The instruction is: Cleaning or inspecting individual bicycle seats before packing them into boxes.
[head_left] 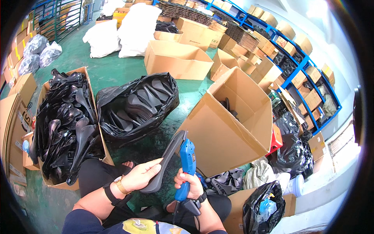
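My left hand (pixel 145 174) grips a matte black bicycle saddle pad (pixel 168 158) by its near side, thumb on top. The pad stands on edge, slanting up and away from me. In my right hand (pixel 188 184) is a blue handheld power cutter (pixel 188 156), fingers wrapped round its lower body. Its narrow metal tip (pixel 185 134) is at the pad's far end; whether it touches cannot be made out. A cord runs down from the cutter past my right wrist.
To the left stands a carton (pixel 102 148) of glossy black saddle shells (pixel 66 128). Beside it, a black plastic bag (pixel 111 134) holds several matte pads (pixel 144 102). A tall open carton (pixel 230 144) rises ahead right. Black scraps (pixel 226 181) and a lined waste box (pixel 253 210) lie right.
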`<move>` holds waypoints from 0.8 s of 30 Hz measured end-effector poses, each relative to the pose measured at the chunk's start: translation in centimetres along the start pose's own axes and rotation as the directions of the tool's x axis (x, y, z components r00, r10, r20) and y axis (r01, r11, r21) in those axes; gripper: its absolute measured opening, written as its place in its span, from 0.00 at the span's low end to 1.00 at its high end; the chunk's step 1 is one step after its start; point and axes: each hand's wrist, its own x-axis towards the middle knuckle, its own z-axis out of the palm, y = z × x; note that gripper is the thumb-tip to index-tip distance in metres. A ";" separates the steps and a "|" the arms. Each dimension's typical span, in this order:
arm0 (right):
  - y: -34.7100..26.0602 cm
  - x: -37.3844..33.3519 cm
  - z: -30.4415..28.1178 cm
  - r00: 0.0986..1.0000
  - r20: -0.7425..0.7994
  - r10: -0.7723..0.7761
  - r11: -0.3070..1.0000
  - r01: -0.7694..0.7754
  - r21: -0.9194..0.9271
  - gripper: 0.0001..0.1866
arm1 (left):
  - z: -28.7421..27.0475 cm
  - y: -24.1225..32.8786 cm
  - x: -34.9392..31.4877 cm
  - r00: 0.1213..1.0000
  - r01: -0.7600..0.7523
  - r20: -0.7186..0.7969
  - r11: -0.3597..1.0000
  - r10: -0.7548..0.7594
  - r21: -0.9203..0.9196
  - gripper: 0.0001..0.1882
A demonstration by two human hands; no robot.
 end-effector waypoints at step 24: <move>-2.0 0.7 0.8 0.927 -0.180 -0.330 0.926 0.282 -0.250 0.17 | 2.2 -3.2 2.6 0.983 0.178 0.033 0.878 -0.182 -0.445 0.16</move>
